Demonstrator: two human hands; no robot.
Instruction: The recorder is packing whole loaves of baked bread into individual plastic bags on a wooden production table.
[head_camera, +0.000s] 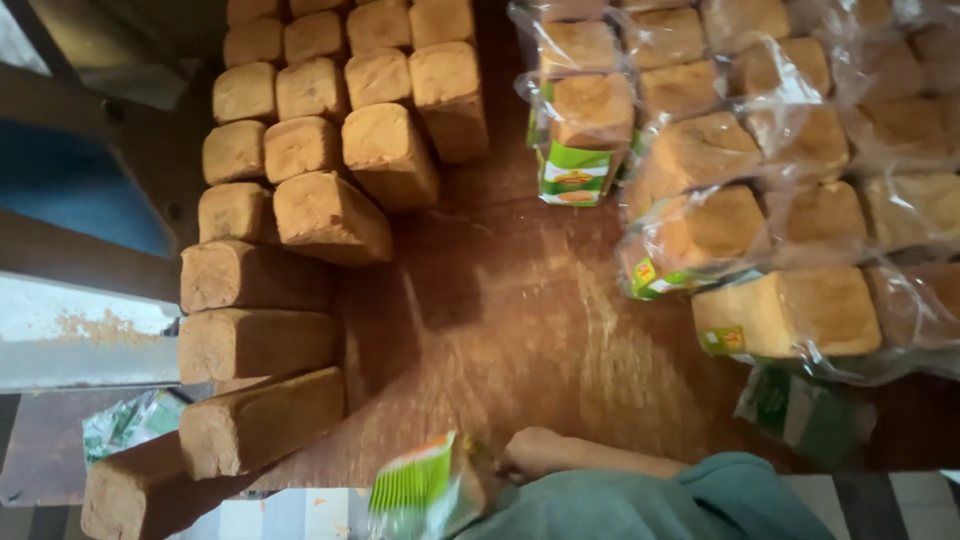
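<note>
So one forearm in a teal sleeve (690, 495) reaches in low, and the hand (530, 452) looks closed on a green and orange clear plastic bread bag (425, 487), though it's blurry; can't say which hand, and the other isn't visible. Up and left of it sit bare brown loaves (262, 420) on the wooden table (520, 320), with bagged loaves (790, 312) up to the right. Risk I'd guess: that nearest bare loaf overhangs the edge, so a bump could drop it.
</note>
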